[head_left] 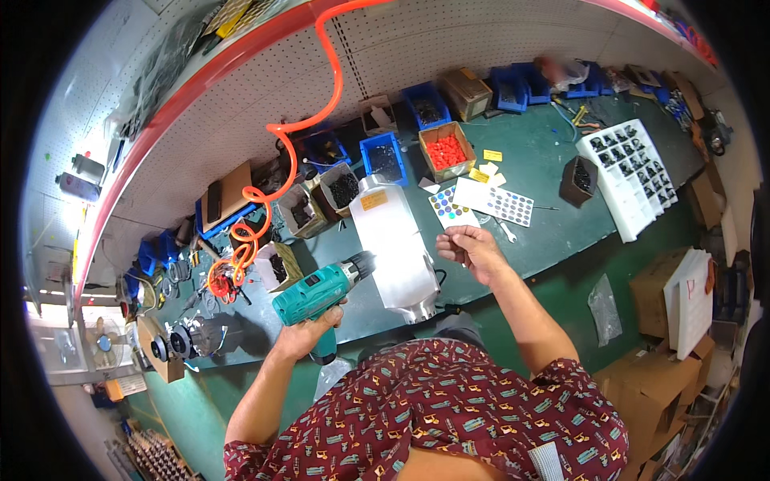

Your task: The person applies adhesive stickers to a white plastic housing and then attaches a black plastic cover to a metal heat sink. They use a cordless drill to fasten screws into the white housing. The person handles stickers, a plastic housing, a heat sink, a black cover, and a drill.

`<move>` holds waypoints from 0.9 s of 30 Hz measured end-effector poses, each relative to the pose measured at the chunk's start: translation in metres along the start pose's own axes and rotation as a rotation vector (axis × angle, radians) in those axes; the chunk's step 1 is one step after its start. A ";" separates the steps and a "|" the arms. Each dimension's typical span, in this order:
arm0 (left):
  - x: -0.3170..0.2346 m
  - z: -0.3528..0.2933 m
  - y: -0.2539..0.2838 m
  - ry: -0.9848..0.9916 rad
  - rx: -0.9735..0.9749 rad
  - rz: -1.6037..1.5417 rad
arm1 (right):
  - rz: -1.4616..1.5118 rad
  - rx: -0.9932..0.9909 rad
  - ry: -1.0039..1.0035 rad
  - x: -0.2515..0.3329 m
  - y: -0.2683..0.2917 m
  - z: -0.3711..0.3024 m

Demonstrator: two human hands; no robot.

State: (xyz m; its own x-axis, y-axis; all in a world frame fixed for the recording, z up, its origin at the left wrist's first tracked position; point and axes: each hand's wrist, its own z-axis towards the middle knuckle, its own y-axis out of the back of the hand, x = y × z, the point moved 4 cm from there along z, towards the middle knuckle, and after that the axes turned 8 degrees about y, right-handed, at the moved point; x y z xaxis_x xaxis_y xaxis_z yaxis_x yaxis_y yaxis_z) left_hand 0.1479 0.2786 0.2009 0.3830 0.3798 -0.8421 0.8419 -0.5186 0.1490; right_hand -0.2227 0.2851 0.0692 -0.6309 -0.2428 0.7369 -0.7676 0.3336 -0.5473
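My left hand (311, 333) is wrapped round the grip of a teal cordless drill (311, 295). The drill's dark chuck points right, at the side of a shiny silver metal housing (390, 240) lying lengthwise on the bench; whether the tip touches it I cannot tell. To the right of the housing, my right hand (472, 250) hovers with thumb and fingers pinched together, and what they hold, if anything, is too small to make out. Just beyond those fingers lie a sheet of shiny round stickers (451, 210) and a white sheet with dark dots (513, 208).
A box of red caps (446, 152) and blue bins (384, 157) line the back of the green bench (513, 255). At right stand a dark box of screws (578, 178) and a white tray of black parts (630, 176). A coiled orange air hose (255, 210) hangs at left.
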 end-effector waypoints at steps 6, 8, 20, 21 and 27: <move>-0.032 0.017 -0.028 0.031 -0.115 -0.070 | 0.007 0.107 -0.089 0.017 -0.007 0.059; -0.039 0.021 -0.036 0.018 -0.122 -0.068 | -0.024 0.128 -0.077 0.019 -0.011 0.070; -0.044 0.036 -0.049 0.113 -0.218 -0.074 | 0.031 0.225 -0.175 0.016 -0.011 0.111; -0.042 0.037 -0.048 0.116 -0.216 -0.074 | 0.021 0.225 -0.183 0.015 -0.011 0.112; -0.034 0.046 -0.043 0.136 -0.214 -0.031 | -0.152 0.191 -0.210 0.006 0.000 0.124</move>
State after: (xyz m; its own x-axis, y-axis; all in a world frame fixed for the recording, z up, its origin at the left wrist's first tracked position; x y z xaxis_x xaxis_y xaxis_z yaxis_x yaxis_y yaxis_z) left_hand 0.0809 0.2527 0.1992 0.3911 0.4999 -0.7727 0.9098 -0.3364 0.2429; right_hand -0.2410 0.1704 0.0244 -0.5015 -0.4663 0.7288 -0.8496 0.1065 -0.5165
